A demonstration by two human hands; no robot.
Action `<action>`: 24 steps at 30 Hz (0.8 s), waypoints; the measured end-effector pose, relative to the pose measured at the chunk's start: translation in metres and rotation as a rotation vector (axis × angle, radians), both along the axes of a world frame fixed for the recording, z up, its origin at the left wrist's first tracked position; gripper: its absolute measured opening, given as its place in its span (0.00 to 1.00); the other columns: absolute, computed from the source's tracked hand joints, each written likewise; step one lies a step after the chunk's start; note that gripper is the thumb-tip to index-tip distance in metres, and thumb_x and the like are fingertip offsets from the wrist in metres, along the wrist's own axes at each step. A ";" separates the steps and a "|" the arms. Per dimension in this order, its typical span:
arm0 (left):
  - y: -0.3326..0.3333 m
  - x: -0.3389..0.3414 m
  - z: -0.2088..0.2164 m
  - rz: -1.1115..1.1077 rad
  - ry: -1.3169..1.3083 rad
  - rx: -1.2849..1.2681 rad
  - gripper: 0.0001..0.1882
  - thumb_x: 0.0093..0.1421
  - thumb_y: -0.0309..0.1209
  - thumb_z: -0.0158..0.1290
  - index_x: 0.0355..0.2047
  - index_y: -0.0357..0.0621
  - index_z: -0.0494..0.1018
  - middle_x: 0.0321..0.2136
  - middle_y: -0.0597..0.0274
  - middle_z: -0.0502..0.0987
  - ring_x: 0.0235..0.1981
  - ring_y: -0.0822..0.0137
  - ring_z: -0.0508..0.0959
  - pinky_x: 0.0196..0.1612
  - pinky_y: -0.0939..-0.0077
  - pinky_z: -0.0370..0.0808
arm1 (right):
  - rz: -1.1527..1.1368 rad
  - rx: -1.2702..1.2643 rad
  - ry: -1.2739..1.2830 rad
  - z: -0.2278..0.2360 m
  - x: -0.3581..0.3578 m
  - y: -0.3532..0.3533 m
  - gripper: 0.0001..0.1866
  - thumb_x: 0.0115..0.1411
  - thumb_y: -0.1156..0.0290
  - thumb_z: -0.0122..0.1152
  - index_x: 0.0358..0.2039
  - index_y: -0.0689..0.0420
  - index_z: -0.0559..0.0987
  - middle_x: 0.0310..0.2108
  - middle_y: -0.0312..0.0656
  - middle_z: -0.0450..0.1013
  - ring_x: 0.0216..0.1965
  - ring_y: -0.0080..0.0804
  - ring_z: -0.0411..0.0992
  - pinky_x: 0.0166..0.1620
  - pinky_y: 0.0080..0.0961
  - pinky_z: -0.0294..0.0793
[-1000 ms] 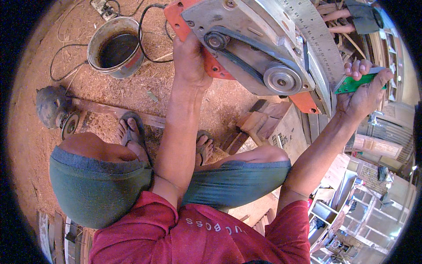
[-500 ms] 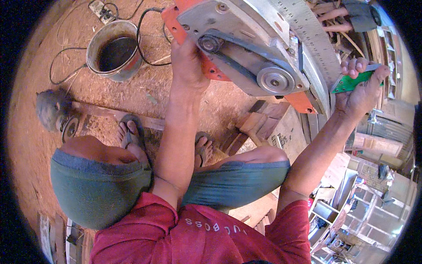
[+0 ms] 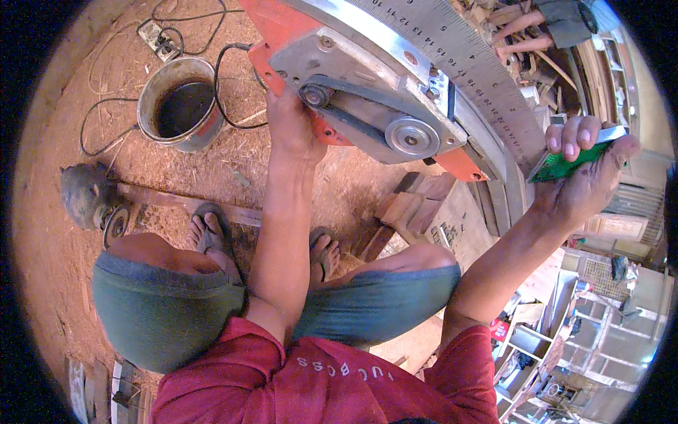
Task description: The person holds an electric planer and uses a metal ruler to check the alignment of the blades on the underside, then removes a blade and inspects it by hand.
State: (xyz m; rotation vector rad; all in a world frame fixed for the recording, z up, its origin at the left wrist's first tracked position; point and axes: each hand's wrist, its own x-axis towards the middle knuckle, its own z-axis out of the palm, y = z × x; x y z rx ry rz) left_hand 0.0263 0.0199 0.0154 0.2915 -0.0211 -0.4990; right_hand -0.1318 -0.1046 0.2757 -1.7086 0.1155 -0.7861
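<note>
My left hand (image 3: 293,127) is closed around the orange-red body of an electric planer (image 3: 364,131), which is raised and turned on its side. The planer's drive belt (image 3: 360,113) and two pulleys lie exposed toward me. In my right hand (image 3: 590,180) is the green handle of a try square (image 3: 568,162). Its wide steel blade (image 3: 487,92), marked as a ruler, extends along the planer's metal sole (image 3: 374,28). Whether blade and sole touch along their whole length, I cannot tell.
On the sawdust-covered floor, a bucket (image 3: 143,106) holds dark liquid, near a power strip (image 3: 157,41) and black cords. A grinder-like motor with a wheel (image 3: 88,198) sits left of my feet. Wood blocks (image 3: 406,208) lie below the planer. Another person's legs (image 3: 522,39) show at far right.
The planer has shifted a little left and tilted, showing more of the ruled blade. My right hand, still gripping the square, has moved slightly down and right.
</note>
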 end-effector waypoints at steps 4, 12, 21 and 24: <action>0.001 0.000 0.003 -0.015 0.001 -0.086 0.19 0.65 0.36 0.51 0.55 0.44 0.70 0.47 0.64 0.78 0.46 0.66 0.80 0.48 0.66 0.79 | 0.002 -0.040 -0.011 -0.001 0.002 0.005 0.19 0.67 0.43 0.48 0.33 0.46 0.71 0.25 0.34 0.64 0.24 0.23 0.63 0.30 0.25 0.66; 0.005 -0.001 0.012 -0.032 0.030 -0.126 0.18 0.66 0.35 0.50 0.55 0.44 0.70 0.47 0.63 0.78 0.46 0.66 0.80 0.50 0.66 0.78 | -0.055 0.016 0.029 -0.002 0.007 0.010 0.31 0.66 0.36 0.44 0.25 0.53 0.70 0.18 0.34 0.63 0.20 0.27 0.63 0.30 0.29 0.67; 0.008 0.001 0.013 0.007 -0.005 -0.103 0.18 0.66 0.34 0.49 0.54 0.42 0.71 0.46 0.62 0.79 0.46 0.66 0.81 0.49 0.66 0.79 | 0.040 -0.019 0.061 -0.004 0.007 0.012 0.20 0.68 0.44 0.48 0.37 0.49 0.71 0.26 0.33 0.64 0.25 0.22 0.61 0.32 0.25 0.65; 0.008 0.000 0.013 0.004 -0.009 -0.088 0.17 0.66 0.34 0.49 0.53 0.41 0.71 0.46 0.62 0.79 0.46 0.66 0.81 0.49 0.66 0.79 | 0.041 -0.020 0.071 -0.004 0.005 0.010 0.20 0.68 0.44 0.49 0.37 0.50 0.71 0.25 0.33 0.63 0.24 0.22 0.61 0.33 0.24 0.64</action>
